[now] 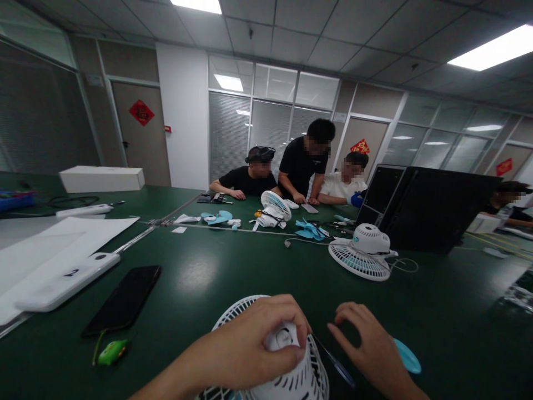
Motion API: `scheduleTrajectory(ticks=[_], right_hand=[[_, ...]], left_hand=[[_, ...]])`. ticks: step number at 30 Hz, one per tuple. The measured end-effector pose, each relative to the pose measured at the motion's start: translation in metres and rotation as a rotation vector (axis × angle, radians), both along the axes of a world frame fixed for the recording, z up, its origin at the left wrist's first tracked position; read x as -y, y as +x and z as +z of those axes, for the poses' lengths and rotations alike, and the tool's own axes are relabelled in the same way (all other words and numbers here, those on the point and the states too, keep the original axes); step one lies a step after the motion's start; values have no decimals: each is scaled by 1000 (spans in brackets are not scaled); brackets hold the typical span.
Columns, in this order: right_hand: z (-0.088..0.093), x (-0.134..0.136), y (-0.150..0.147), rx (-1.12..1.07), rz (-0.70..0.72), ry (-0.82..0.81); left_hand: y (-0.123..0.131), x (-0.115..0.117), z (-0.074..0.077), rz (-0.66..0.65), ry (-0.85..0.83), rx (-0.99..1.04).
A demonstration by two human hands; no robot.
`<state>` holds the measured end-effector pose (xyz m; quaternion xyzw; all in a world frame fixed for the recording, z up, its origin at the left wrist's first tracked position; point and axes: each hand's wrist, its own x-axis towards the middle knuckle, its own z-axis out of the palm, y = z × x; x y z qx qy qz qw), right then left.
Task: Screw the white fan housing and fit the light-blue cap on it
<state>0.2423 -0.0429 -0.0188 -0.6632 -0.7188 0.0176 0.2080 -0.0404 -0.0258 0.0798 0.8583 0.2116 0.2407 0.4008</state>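
Observation:
Directly before me a white electric fan (308, 375) lies with its grille down on the green table. My left hand (266, 344) reaches over it from the left, thumb and fingers closed round the small white part at its top. Right of the fan, my right hand (366, 344) hovers with thumb and fingers curved and apart, nothing between them. A screwdriver (339, 369) with a clear bluish handle lies between the fan and that hand, its shaft pointing toward the fan. Partly behind my right wrist sits a light-blue curved piece (408, 355).
On the left are a black phone (125, 297) with a green charm (112, 351), a white handheld device (69, 280) and a white box (102, 179). Farther off stand another fan (362, 253), blue fan blades (310, 229) and a large black case (437, 208). Several people sit or stand beyond.

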Motion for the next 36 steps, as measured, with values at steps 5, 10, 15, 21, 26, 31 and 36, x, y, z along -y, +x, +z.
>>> scheduleTrajectory(ticks=[5, 10, 15, 21, 26, 31, 36], right_hand=[[-9, -3, 81, 15, -266, 84], [-43, 11, 138, -67, -271, -95], [-43, 10, 140, -206, -255, -9], [5, 1, 86, -595, -133, 46], [63, 5, 12, -722, 176, 82], [101, 7, -54, -617, 569, 70], [114, 2, -91, -458, 744, 9]], left_hand=[[-1, -1, -2, -12, 11, 6], [-3, -3, -2, -51, 43, 14], [-3, -4, -3, -41, 71, 28], [-4, -5, 0, -50, 39, 9], [-7, -11, -2, 16, -33, 13], [-16, -17, 1, 134, -47, 117], [-23, -18, 12, 177, -41, 187]])
